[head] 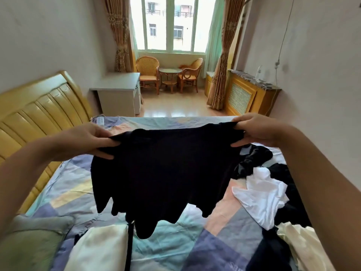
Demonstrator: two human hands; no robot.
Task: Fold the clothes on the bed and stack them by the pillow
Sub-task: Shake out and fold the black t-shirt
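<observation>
A black garment (164, 173) hangs spread in the air above the bed (175, 237). My left hand (93, 140) pinches its upper left corner and my right hand (256, 132) pinches its upper right corner, both held up at the same height. Its ragged lower edge dangles just over the patchwork bedsheet. A green pillow (33, 241) lies at the lower left by the yellow headboard (39, 114). Next to the pillow sits a pale cream folded cloth (99, 249) with a dark strap across it.
An unfolded heap lies on the right of the bed: a white shirt (261, 194), black clothes (252, 161) and a cream piece (300, 245). Beyond the bed stand a white desk (119, 94), wicker chairs with a small table (170, 77), and a radiator cabinet (248, 92).
</observation>
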